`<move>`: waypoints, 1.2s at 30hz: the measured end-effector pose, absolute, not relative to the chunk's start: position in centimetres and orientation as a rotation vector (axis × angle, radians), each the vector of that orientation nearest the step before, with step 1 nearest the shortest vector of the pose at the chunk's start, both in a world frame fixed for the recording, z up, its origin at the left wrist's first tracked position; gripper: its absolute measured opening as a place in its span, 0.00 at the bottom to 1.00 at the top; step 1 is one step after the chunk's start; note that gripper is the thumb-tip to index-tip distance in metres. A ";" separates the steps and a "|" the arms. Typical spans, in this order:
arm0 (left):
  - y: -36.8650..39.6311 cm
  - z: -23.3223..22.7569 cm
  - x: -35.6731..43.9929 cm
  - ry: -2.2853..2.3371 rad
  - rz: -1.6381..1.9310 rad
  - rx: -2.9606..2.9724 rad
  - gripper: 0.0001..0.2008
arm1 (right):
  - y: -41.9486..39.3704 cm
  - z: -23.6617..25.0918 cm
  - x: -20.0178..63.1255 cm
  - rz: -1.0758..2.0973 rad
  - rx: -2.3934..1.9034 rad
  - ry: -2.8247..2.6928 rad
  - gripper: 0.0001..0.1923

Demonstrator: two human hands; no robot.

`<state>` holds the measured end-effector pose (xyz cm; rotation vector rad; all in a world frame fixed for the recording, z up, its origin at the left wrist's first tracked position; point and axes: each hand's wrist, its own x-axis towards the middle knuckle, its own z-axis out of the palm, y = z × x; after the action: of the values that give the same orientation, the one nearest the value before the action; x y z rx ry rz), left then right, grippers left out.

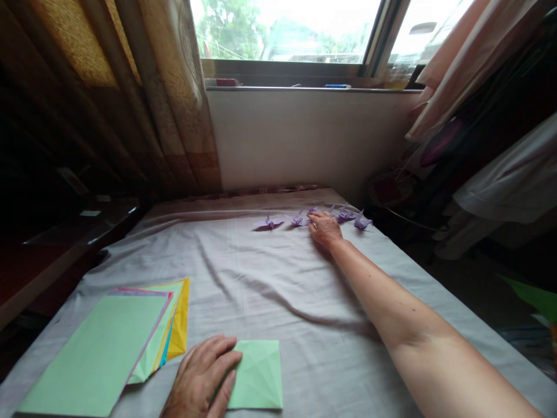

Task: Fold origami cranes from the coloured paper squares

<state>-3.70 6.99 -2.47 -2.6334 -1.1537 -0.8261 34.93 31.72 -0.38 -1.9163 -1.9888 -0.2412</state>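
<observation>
My right hand (pixel 324 227) reaches far across the grey sheet to a row of purple paper cranes (pixel 346 216). Its fingers lie over one crane in the middle of the row; whether they grip it I cannot tell. Other purple cranes (pixel 268 223) sit to the left and right of the hand. Close to me, my left hand (pixel 201 380) rests flat with spread fingers on the left edge of a creased green paper square (pixel 257 374).
A stack of coloured paper sheets (pixel 104 354), green on top with yellow, pink and blue edges, lies at the near left. The grey sheet (pixel 270 290) covers a bed or table. A dark wooden ledge (pixel 52 255) runs along the left; curtains, window and hanging clothes (pixel 491 174) surround it.
</observation>
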 end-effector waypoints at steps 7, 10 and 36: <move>6.8 -2.7 -3.7 -1.181 -0.885 -2.627 0.12 | 27.2 -0.8 37.1 -0.251 -1.710 -2.020 0.16; 6.8 -2.8 -3.7 -1.194 -0.894 -2.625 0.11 | 24.6 -1.0 38.8 -0.237 -1.705 -2.008 0.12; 6.6 -2.7 -3.4 -1.268 -0.915 -2.640 0.11 | 24.1 2.1 36.7 -0.035 -2.306 -1.869 0.33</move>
<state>-3.36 6.57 -2.69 -2.6396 -1.2680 -0.9151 36.65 24.07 2.09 -2.3060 -1.8692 -0.0350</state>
